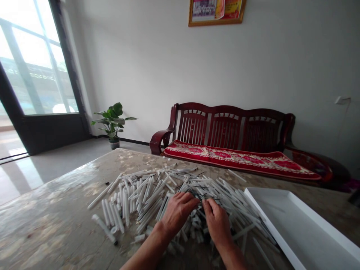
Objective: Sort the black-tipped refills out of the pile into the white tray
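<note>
Left hand [177,213] and right hand [218,225] narrow, curled close together, fingers down among white plastic tubes [146,198]; any hold unclear. Loose heap on the desk [56,221] under and ahead of the hands, within easy reach of both. White tray [270,224] right of the right hand, also in reach.

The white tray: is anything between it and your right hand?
Yes, loose white tubes lie between the right hand and the white tray, spreading toward the tray's near edge. Nothing else visible stands in the way.
</note>
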`<action>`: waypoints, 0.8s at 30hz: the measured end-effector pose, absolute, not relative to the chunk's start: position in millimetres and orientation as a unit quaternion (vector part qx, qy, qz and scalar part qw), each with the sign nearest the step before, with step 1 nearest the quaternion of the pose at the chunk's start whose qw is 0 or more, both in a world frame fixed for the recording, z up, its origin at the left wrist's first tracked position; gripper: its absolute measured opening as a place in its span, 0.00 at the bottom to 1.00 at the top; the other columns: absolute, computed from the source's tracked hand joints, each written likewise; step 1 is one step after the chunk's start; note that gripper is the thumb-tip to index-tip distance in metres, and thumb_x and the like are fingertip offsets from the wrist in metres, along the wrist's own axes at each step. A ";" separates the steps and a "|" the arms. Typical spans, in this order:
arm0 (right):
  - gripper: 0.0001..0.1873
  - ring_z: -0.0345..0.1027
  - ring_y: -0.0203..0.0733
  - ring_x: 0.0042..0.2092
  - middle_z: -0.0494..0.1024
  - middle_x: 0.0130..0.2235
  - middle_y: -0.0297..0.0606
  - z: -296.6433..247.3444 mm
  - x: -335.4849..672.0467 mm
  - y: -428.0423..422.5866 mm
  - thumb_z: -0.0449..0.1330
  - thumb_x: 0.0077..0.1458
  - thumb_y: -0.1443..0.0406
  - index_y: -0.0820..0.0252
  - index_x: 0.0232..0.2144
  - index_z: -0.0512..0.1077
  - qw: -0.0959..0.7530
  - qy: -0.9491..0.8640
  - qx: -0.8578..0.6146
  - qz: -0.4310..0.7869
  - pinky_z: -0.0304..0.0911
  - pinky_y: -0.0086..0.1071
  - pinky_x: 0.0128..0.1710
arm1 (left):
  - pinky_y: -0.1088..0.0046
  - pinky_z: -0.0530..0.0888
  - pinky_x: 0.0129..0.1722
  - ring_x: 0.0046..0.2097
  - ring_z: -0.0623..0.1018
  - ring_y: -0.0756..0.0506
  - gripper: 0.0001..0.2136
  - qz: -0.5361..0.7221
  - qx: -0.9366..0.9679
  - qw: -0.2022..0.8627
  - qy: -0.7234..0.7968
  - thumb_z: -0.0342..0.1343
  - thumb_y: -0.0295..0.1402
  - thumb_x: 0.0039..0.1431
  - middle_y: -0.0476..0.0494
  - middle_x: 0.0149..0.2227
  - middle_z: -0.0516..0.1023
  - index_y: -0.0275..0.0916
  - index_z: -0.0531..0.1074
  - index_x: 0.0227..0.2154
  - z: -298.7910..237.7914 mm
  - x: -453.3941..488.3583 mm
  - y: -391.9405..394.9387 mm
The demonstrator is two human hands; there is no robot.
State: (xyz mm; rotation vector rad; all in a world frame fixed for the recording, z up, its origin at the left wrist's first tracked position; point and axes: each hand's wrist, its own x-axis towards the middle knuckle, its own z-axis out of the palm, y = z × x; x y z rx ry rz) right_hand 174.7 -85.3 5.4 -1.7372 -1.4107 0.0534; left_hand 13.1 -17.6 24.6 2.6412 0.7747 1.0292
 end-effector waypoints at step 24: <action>0.18 0.76 0.46 0.41 0.82 0.39 0.40 10.3 192.5 -79.4 0.57 0.58 0.52 0.56 0.40 0.78 0.595 -0.537 -0.580 0.149 0.70 0.33 0.43 | 0.77 0.70 0.28 0.28 0.79 0.49 0.12 0.404 0.866 -0.056 0.288 0.50 0.38 0.69 0.49 0.27 0.79 0.42 0.77 0.36 9.4 19.0 -14.9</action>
